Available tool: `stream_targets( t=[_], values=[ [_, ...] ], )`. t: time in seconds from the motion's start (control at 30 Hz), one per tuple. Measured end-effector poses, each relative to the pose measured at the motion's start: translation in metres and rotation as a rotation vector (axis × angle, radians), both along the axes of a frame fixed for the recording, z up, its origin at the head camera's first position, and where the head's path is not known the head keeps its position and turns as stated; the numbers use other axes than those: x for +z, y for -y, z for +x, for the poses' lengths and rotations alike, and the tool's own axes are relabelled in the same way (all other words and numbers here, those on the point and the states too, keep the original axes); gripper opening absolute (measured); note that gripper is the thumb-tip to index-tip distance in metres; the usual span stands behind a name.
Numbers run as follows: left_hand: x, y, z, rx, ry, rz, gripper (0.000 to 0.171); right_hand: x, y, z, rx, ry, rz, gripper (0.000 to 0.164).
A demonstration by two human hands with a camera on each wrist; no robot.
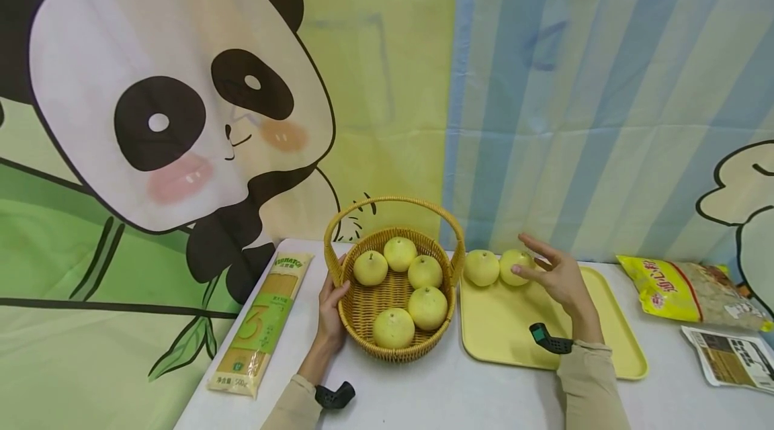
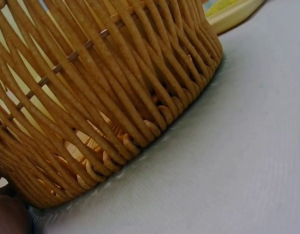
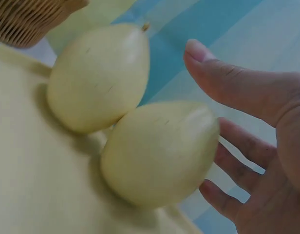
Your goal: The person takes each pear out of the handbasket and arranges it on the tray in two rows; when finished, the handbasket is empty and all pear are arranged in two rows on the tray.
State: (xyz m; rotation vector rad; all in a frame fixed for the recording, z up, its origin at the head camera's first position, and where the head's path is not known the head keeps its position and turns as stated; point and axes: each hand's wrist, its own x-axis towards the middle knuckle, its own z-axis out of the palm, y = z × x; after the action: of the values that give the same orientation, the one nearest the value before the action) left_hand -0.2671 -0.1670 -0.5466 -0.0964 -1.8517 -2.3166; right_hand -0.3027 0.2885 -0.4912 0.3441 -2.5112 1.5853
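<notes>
A woven wicker basket (image 1: 387,285) with an arched handle holds several pale yellow-green pears (image 1: 394,328). At its left side my left hand (image 1: 330,309) holds the rim, thumb over the edge; the other fingers are mostly hidden behind the weave. Two more pears sit side by side at the back left of a yellow tray (image 1: 514,336). Around the right-hand one of these, the pear (image 3: 159,153), my right hand (image 1: 562,282) is spread. The thumb stands away from the pear, while the fingertips lie at its far side; whether they touch is unclear.
A pasta packet (image 1: 263,322) lies left of the basket on the white table. Right of the tray are a yellow-and-clear food bag (image 1: 692,292) and a flat brown-and-white packet (image 1: 734,357). A printed curtain (image 1: 387,80) hangs directly behind the table.
</notes>
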Motion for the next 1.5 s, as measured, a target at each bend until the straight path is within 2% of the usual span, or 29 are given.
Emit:
stream_targets(
  t=[0.17,0.3,0.37,0.43,0.6,0.7,0.8,0.9,1.07,1.33,1.5],
  values=[
    [-0.001,0.002,-0.002,-0.001,-0.006,0.007,0.061,0.026,0.007,0.009,0.012,-0.094,-0.045,0.066],
    [-0.001,0.002,-0.002,0.002,-0.005,0.002,0.062,0.047,0.015,0.017,0.081,-0.156,-0.175,0.059],
    [-0.001,0.003,-0.002,0.002,-0.006,-0.004,0.062,0.056,0.02,0.021,0.173,-0.182,-0.249,0.058],
    [-0.001,0.003,-0.002,0.007,-0.006,-0.011,0.062,0.065,0.027,0.024,0.3,-0.191,-0.3,0.059],
    [0.001,0.002,-0.003,0.006,-0.01,-0.017,0.063,0.076,0.059,0.029,0.624,-0.184,-0.325,0.062],
    [0.001,0.001,-0.002,0.005,-0.007,-0.02,0.063,0.075,0.088,0.031,0.753,-0.151,-0.322,0.065],
    [0.0,0.001,-0.001,0.008,-0.001,-0.024,0.063,0.073,0.117,0.033,0.806,-0.1,-0.278,0.067],
    [0.0,0.001,-0.001,0.005,-0.002,-0.023,0.062,0.071,0.141,0.036,0.814,-0.035,-0.232,0.071],
    [0.0,0.0,-0.001,0.01,-0.001,-0.009,0.062,0.07,0.175,0.033,0.739,0.049,-0.192,0.079],
    [0.0,0.0,0.0,0.0,-0.022,0.001,0.061,0.073,0.214,0.003,0.591,0.138,-0.183,0.084],
    [0.0,0.0,-0.001,-0.001,-0.021,0.009,0.061,0.067,0.228,-0.015,0.56,0.175,-0.22,0.082]
  ],
)
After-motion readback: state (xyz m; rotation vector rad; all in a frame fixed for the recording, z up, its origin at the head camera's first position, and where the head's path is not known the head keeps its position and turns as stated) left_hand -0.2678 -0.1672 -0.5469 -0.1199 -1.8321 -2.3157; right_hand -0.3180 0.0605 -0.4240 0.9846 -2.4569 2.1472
